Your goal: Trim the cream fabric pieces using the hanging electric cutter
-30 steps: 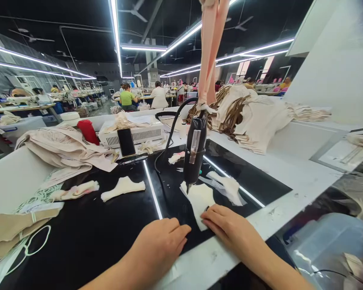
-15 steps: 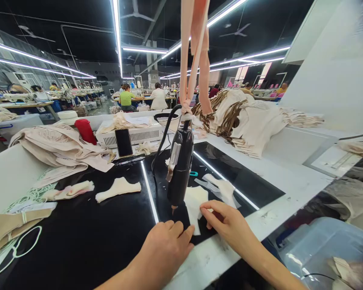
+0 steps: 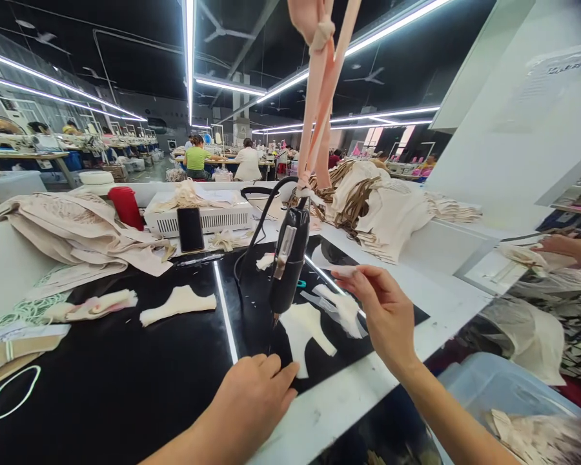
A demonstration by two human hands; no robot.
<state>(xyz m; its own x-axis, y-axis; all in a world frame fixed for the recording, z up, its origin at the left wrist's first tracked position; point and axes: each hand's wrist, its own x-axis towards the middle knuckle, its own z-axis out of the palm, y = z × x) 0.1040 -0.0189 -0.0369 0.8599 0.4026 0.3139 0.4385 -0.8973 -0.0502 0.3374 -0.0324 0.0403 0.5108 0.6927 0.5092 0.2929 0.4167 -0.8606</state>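
Note:
My left hand (image 3: 256, 400) rests on the black board (image 3: 111, 381), fingers bent and close together, its index finger at the lower corner of a cream fabric piece (image 3: 314, 324). That piece lies flat with a forked shape. Raised to the right, my right hand (image 3: 385, 310) pinches a thin, translucent whitish sheet (image 3: 336, 263) between thumb and fingers. Between the hands hangs a black, pen-like electric tool (image 3: 289, 258), tip down, on peach fabric strips (image 3: 314, 123). Its tip is just left of the cream piece. Another cream piece with translucent strips (image 3: 336, 310) lies beyond it.
Further left lie a cream fabric piece (image 3: 179, 305), a rolled cloth (image 3: 94, 307) and green cord (image 3: 10, 323). A phone (image 3: 190, 229) leans against a white box (image 3: 223, 216). Fabric stacks (image 3: 392, 213) stand at the back right. Another person's hand (image 3: 566, 248) shows at far right.
My right hand has lifted up and away from the cream piece, now with the translucent sheet in its fingers. The left hand stays at the piece's corner. The view has shifted slightly right.

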